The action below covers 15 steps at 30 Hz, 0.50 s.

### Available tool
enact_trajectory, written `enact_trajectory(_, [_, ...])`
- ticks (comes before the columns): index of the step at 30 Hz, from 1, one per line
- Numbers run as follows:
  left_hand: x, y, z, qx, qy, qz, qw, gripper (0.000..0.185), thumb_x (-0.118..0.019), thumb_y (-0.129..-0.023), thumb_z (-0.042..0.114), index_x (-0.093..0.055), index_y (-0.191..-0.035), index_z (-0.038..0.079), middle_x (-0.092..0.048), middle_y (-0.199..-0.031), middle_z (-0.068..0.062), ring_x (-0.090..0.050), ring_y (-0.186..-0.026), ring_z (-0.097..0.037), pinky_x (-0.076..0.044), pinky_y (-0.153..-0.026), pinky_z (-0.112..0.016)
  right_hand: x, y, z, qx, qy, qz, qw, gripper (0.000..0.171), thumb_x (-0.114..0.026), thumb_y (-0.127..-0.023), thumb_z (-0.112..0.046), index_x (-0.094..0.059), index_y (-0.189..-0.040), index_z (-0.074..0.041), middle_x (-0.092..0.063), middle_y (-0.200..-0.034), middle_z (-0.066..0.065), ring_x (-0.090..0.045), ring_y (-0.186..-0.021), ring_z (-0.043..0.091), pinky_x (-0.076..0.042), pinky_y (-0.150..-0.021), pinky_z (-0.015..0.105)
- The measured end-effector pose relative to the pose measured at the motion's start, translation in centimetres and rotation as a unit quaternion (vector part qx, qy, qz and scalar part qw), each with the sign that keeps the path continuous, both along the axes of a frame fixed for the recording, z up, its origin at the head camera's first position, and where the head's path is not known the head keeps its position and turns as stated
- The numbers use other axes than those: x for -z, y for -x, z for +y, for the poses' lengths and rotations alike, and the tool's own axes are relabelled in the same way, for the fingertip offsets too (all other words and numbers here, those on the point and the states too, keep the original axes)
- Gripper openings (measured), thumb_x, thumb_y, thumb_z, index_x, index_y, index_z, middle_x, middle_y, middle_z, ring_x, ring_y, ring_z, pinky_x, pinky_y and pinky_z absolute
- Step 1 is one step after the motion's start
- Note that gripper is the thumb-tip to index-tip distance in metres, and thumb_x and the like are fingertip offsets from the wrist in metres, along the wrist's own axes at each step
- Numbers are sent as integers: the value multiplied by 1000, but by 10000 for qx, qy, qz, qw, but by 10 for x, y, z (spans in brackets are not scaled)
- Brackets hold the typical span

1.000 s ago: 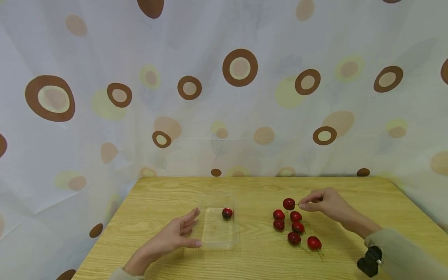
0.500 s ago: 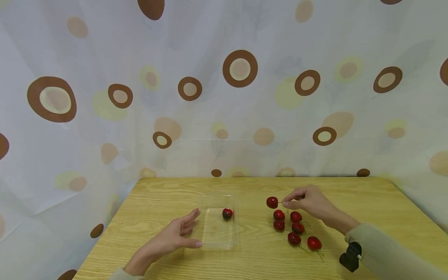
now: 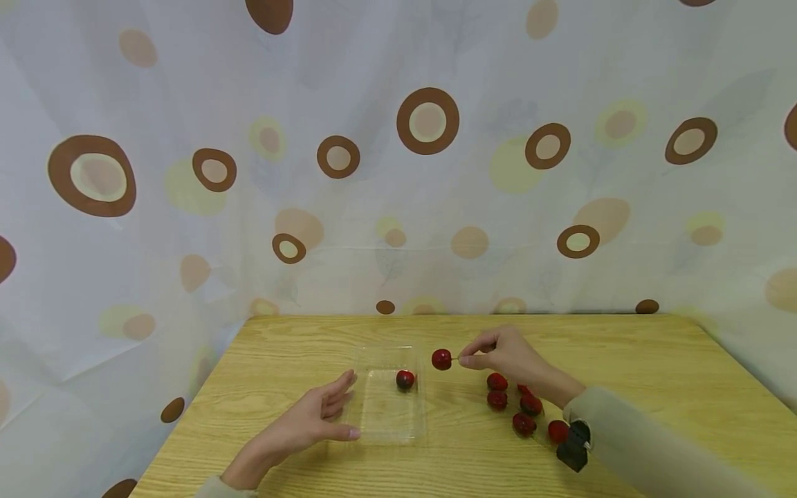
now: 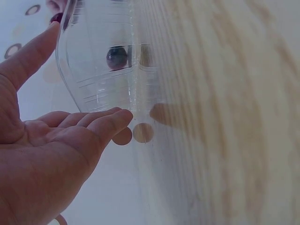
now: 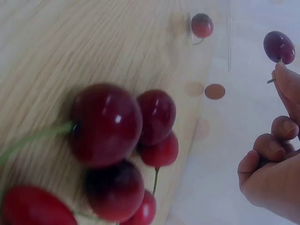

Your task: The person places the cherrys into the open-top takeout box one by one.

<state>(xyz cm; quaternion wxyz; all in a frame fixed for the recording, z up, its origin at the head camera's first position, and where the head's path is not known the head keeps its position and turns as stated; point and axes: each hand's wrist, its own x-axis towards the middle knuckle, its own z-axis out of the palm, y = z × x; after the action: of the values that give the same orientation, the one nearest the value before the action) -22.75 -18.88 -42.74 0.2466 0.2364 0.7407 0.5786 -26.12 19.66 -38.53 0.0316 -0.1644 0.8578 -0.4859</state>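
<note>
In the head view my right hand point(image 3: 512, 358) pinches a dark red cherry point(image 3: 441, 359) by its stem, held up just right of a clear plastic box point(image 3: 389, 437). The right wrist view shows thumb and finger on the stem, with the held cherry point(image 5: 279, 47) hanging free of them. One cherry point(image 3: 405, 380) lies inside the box, near its right wall. At the box's left side is my left hand point(image 3: 311, 420), fingers extended and thumb apart. The left wrist view shows that hand point(image 4: 61, 136) beside the clear wall, holding nothing.
Several loose cherries point(image 3: 524, 424) lie in a group on the wooden table point(image 3: 299, 346), partly under the right forearm in the head view. A black wrist device point(image 3: 574, 446) sits at the right sleeve. Behind the table hangs a patterned curtain point(image 3: 349, 277).
My right hand has carried the cherry leftward, from above the group to near the box's right edge. The left hand and the box have stayed in place.
</note>
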Motion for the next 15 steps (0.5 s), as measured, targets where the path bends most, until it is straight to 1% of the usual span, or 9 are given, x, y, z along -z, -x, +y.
enact_trajectory(1, [-1,0,0,-2,-7,4,10000,99,-74,-101,11,-2,-166,-3,-3,-173,-25,-12,-156,-47,-21,-124,-58,1,1,-4,-17,7,22,10000,15,-83,-93,-17,-84,-99,-3,-68,-90,5,-45,-77,21,-38,-66,35])
enact_trajectory(2, [-2,0,1,-1,-28,5,10000,98,-74,-101,11,-2,-166,-4,-2,-173,-25,-12,-156,-48,-21,-124,-59,1,2,-8,-39,1,40,10000,14,-83,-93,-17,-85,-98,-4,-68,-90,5,-47,-78,20,-37,-66,35])
enact_trajectory(5, [-3,-1,1,-2,-43,3,10000,98,-74,-101,10,-2,-166,-4,-2,-173,-26,-12,-156,-48,-22,-124,-59,5,5,-18,-140,-33,138,9998,12,-83,-93,-16,-85,-97,-5,-69,-91,4,-48,-77,20,-36,-67,36])
enact_trajectory(6, [-3,-1,1,-3,-45,3,10000,98,-74,-101,10,-2,-166,-4,-2,-172,-26,-12,-156,-49,-22,-124,-60,7,6,-21,-156,-55,168,9997,11,-83,-93,-17,-85,-97,-6,-70,-93,3,-51,-79,19,-37,-67,36])
enact_trajectory(9, [-4,-2,2,-26,-30,-1,10000,98,-74,-101,10,-2,-166,-4,-2,-172,-26,-13,-156,-49,-22,-123,-60,9,7,-30,-221,-18,206,9995,11,-83,-93,-17,-85,-96,-6,-68,-90,3,-45,-76,19,-35,-66,37])
enact_trajectory(13, [-5,-2,1,-58,-25,-6,10000,98,-74,-101,10,-2,-166,-4,-2,-173,-26,-13,-156,-49,-22,-124,-59,9,7,-43,-319,159,223,9991,12,-84,-92,-14,-85,-97,-3,-62,-81,4,-38,-72,18,-33,-66,37])
enact_trajectory(15, [-5,-2,1,-54,-28,-2,10000,98,-74,-101,10,-2,-166,-4,-2,-172,-26,-13,-155,-49,-21,-124,-60,8,8,-49,-392,214,253,9987,13,-83,-91,-13,-84,-97,-2,-62,-81,4,-37,-71,18,-33,-65,36])
